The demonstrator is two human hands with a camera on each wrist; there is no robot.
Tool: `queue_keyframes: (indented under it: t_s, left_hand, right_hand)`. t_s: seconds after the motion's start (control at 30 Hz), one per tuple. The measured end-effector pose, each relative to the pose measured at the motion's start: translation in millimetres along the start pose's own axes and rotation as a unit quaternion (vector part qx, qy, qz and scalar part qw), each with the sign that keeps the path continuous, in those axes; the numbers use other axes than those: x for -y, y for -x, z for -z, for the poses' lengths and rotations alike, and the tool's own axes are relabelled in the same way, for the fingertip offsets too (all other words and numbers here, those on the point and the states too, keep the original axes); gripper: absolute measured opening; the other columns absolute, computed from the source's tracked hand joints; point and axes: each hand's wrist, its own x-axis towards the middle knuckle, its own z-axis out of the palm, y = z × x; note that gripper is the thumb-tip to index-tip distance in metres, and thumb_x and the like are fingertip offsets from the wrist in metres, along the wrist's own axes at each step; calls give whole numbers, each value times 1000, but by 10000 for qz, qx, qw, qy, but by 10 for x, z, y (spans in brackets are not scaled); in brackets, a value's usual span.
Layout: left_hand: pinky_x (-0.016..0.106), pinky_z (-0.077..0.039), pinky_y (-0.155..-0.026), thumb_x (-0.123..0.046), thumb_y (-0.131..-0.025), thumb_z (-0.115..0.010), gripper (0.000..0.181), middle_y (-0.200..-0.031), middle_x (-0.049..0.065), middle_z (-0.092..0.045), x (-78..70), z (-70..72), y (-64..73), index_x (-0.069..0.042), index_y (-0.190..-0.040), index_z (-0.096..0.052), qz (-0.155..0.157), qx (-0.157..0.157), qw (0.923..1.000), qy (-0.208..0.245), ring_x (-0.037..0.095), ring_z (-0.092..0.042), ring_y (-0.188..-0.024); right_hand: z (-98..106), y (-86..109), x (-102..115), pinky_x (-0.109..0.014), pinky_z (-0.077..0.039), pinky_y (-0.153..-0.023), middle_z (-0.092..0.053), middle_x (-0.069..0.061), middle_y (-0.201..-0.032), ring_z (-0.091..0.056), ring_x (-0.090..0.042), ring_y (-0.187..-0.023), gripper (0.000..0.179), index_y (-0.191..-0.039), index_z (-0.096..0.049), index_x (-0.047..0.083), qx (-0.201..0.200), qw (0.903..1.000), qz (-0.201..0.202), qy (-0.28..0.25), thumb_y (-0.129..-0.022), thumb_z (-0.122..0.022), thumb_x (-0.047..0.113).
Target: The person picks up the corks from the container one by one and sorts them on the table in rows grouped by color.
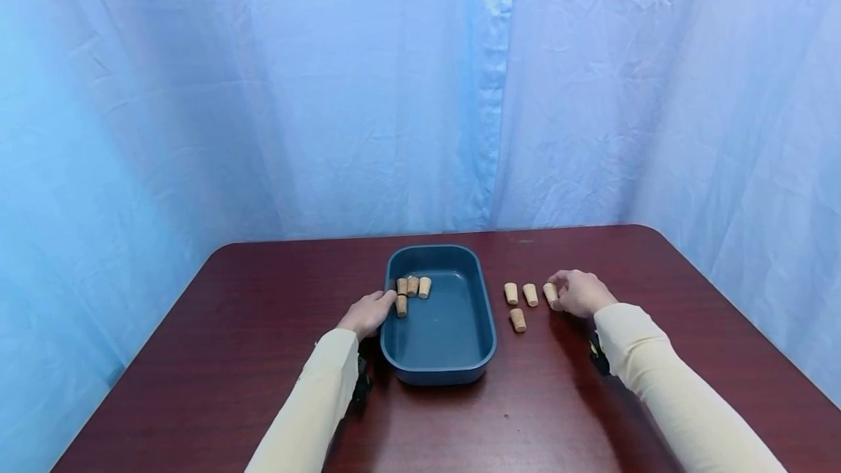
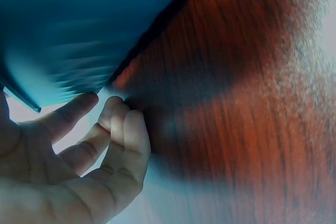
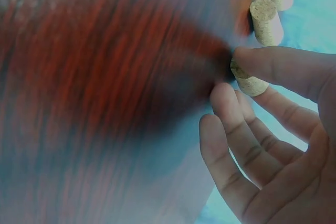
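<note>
A dark blue rectangular tray (image 1: pixel 436 369) stands on the table. My left hand (image 1: pixel 370 312) holds its left rim; in the left wrist view the index finger (image 2: pixel 73 116) touches the outer wall and the thumb is mostly out of sight. Several cork stoppers (image 1: pixel 425 287) are in the tray near that hand. To the right of the tray, my right hand (image 1: pixel 581 293) pinches a cork stopper (image 3: pixel 251 84) between thumb and index finger, low at the tabletop. Two pale corks (image 1: pixel 530 295) stand in a row to its left, and a browner cork (image 1: pixel 517 320) is nearer me.
The dark red wood-grain table (image 1: pixel 263 312) has rounded far corners. Pale blue curtains (image 1: pixel 368 93) hang behind it and on both sides. A black device (image 1: pixel 598 355) is strapped under the right wrist.
</note>
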Motion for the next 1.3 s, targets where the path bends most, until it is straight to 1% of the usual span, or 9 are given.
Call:
queue_keyframes:
  t_s: [0.13, 0.23, 0.43, 0.6, 0.7, 0.87, 0.93, 1.1, 1.3]
  left_hand:
    - [54, -45, -106, -37, -108, -35, 63, -155, 26, -41, -23, -13, 7, 3, -156, -34, 27, -20, 10000, 16, 42, -49, -133]
    - [54, -44, -106, -36, -108, -34, 62, -155, 27, -40, -27, -8, 10, 3, -156, -34, 10, -24, 10000, -5, 42, -49, -134]
    - [54, -45, -106, -36, -108, -34, 62, -154, 26, -42, -21, -12, 1, 3, -156, -35, -14, -34, 10000, -19, 42, -51, -131]
    - [54, -44, -106, -37, -108, -35, 62, -153, 26, -43, -24, -20, -2, 3, -155, -36, 0, -51, 10000, -63, 41, -52, -130]
    - [54, -44, -107, -37, -108, -35, 62, -152, 26, -44, -21, -19, -7, 3, -155, -37, -2, -78, 9999, -119, 40, -53, -129]
    - [54, -44, -106, -37, -108, -34, 62, -153, 26, -43, -13, 0, -3, 3, -155, -36, 1, -51, 9999, -93, 41, -52, -130]
    - [54, -44, -106, -37, -108, -34, 62, -154, 26, -42, -10, 5, 0, 3, -156, -35, 9, -29, 10000, -57, 41, -50, -132]
    - [54, -44, -106, -36, -108, -34, 62, -155, 26, -41, -9, 2, 6, 3, -156, -35, 17, -18, 10000, -3, 41, -50, -133]
    - [54, -44, -106, -36, -108, -35, 62, -153, 26, -42, -11, -1, -1, 3, -156, -36, -1, -48, 10000, 20, 41, -51, -131]
  right_hand:
    - [-1, 9, -5, -37, -42, -68, -54, -7, -79, -52, -23, -74, 45, -127, -61, -7, 14, 10000, -47, -25, -85, -72, 5]
    - [-1, 15, -7, -37, -43, -69, -54, -8, -81, -53, -23, -75, 48, -128, -60, -8, 34, 10000, -32, -85, -84, -73, 4]
    - [3, 38, -1, -38, -44, -70, -54, -8, -81, -52, -22, -73, 53, -135, -54, -8, 121, 9997, 35, -206, -87, -74, 3]
    - [42, 91, 29, -35, -40, -65, -50, -5, -73, -47, -19, -66, 59, -139, -50, -8, 299, 9991, 61, -285, -88, -74, 4]
    - [78, 123, 63, -34, -41, -63, -51, -5, -75, -48, -19, -67, 60, -141, -48, -9, 369, 9990, 120, -241, -88, -73, 4]
    - [161, 145, 160, -37, -45, -68, -59, -8, -83, -54, -20, -73, 59, -140, -49, -9, 79, 9990, 444, -76, -85, -67, 2]
    - [191, 142, 216, -39, -47, -71, -62, -9, -86, -57, -21, -75, 58, -141, -49, -8, -38, 9984, 551, -89, -87, -68, 5]
    - [249, 139, 393, -45, -51, -76, -66, -12, -97, -63, -26, -85, 57, -142, -51, -4, -231, 9964, 767, -292, -93, -72, 14]
    - [284, 157, 602, -46, -52, -79, -67, -14, -104, -63, -29, -93, 48, -139, -58, 0, -419, 9922, 1047, -536, -96, -70, 19]
